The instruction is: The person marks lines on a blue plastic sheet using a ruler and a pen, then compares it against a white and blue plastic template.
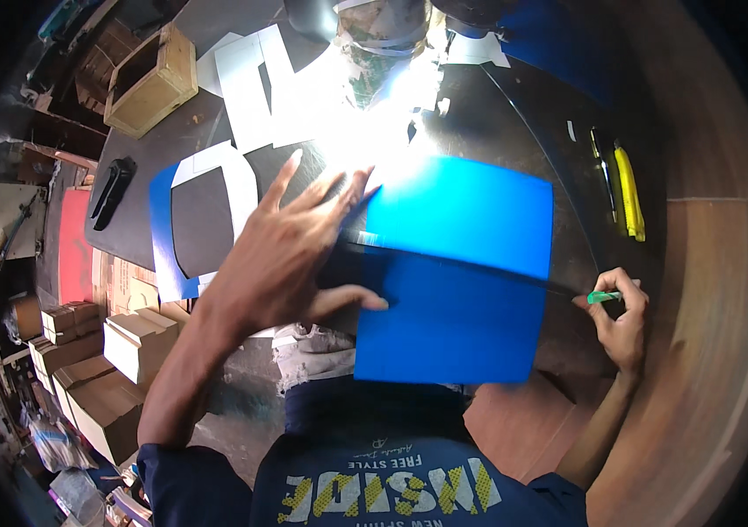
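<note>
A bright blue sheet or board [462,215] lies on the dark table in front of me, its near part darker and reaching the table's edge by my body. A thin dark strip [479,266], perhaps a ruler, crosses it from left to right. My left hand [291,241] is spread at the blue sheet's left side, over the strip's left end, holding nothing I can see. Just past the strip's right end, my right hand [622,316] pinches a small green-handled tool [603,297]; its tip is too small to make out.
A yellow cutter-like tool [629,191] and a pen [603,171] lie at the right. White cut-out sheets [247,97], a black stapler [114,193] and a wooden box [152,81] occupy the left. A bright lamp [396,114] glares at the back. Cardboard boxes [102,404] are stacked lower left.
</note>
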`<action>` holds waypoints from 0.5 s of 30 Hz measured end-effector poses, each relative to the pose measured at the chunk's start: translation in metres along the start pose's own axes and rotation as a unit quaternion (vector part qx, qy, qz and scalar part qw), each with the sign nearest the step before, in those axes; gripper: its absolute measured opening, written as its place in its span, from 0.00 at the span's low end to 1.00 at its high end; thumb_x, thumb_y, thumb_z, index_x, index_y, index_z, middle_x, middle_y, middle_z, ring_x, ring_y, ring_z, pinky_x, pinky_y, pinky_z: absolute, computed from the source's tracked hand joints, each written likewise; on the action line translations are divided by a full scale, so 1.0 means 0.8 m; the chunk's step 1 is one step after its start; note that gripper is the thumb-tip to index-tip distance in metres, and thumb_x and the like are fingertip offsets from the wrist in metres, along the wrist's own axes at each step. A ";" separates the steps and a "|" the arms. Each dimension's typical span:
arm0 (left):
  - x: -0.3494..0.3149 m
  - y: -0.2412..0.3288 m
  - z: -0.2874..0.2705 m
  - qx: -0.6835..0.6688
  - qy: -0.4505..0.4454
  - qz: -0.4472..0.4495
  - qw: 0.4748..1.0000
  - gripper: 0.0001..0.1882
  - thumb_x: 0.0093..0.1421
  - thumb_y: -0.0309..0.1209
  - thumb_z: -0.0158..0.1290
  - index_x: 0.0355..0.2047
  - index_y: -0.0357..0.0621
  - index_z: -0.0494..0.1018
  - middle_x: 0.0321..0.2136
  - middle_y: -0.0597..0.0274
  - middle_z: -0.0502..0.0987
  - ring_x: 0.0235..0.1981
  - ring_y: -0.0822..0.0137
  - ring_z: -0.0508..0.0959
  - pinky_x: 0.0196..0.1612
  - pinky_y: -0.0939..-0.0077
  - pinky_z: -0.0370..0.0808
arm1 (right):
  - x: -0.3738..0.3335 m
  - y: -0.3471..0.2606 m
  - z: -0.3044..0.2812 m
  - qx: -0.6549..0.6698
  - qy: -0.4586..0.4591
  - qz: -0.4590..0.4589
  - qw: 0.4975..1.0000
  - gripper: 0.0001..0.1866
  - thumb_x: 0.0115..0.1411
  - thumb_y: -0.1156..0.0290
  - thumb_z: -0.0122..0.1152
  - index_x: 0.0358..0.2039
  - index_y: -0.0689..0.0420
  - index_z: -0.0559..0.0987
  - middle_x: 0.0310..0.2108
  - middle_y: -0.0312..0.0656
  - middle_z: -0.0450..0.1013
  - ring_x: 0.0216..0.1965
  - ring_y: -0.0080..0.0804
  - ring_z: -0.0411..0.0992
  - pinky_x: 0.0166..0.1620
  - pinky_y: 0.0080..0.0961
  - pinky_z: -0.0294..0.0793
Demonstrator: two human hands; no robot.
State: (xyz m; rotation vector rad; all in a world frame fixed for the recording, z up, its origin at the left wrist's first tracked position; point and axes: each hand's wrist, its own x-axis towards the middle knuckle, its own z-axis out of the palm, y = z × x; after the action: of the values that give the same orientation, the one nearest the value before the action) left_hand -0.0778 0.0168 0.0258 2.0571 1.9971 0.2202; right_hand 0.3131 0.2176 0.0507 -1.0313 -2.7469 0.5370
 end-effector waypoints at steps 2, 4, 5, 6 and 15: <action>0.018 -0.012 -0.007 0.010 0.023 0.000 1.000 0.66 0.50 0.73 0.59 0.73 0.33 0.51 0.64 0.35 0.69 0.70 0.46 0.64 0.75 0.35 0.46 | 0.002 0.007 0.006 0.119 0.074 0.062 0.988 0.15 0.56 0.70 0.75 0.28 0.58 0.73 0.22 0.34 0.68 0.29 0.28 0.63 0.37 0.32 0.64; 0.023 -0.017 -0.011 0.015 0.024 0.007 1.000 0.63 0.52 0.69 0.61 0.73 0.36 0.51 0.63 0.31 0.69 0.70 0.45 0.65 0.75 0.36 0.48 | 0.005 0.001 0.009 0.113 0.110 0.116 0.981 0.17 0.61 0.69 0.72 0.25 0.57 0.71 0.18 0.30 0.66 0.27 0.23 0.61 0.36 0.28 0.62; 0.022 -0.017 -0.011 0.016 0.059 0.023 0.998 0.61 0.52 0.68 0.61 0.73 0.39 0.52 0.63 0.33 0.69 0.70 0.45 0.65 0.75 0.37 0.49 | 0.004 0.006 0.009 0.092 0.123 0.106 0.983 0.17 0.62 0.69 0.72 0.24 0.57 0.71 0.17 0.29 0.65 0.26 0.22 0.60 0.35 0.27 0.60; 0.020 -0.016 -0.012 0.017 0.094 0.038 0.995 0.59 0.53 0.67 0.61 0.74 0.42 0.53 0.64 0.34 0.69 0.70 0.45 0.65 0.75 0.38 0.50 | 0.003 0.009 0.010 0.071 0.135 0.095 0.984 0.18 0.62 0.69 0.72 0.23 0.57 0.71 0.16 0.29 0.64 0.25 0.21 0.59 0.35 0.25 0.59; -0.062 0.029 0.041 -0.171 0.110 -0.035 0.979 0.26 0.60 0.42 0.66 0.60 0.67 0.77 0.64 0.64 0.73 0.70 0.56 0.66 0.76 0.42 0.51 | -0.023 -0.024 0.035 0.024 0.109 0.017 0.994 0.19 0.57 0.70 0.76 0.23 0.57 0.70 0.20 0.33 0.64 0.26 0.26 0.57 0.34 0.27 0.57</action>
State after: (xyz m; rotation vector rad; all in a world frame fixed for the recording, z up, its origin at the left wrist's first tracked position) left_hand -0.0479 -0.0362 0.0049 1.8082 1.9802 0.7510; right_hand 0.3081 0.1845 0.0317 -1.0598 -2.5195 0.4619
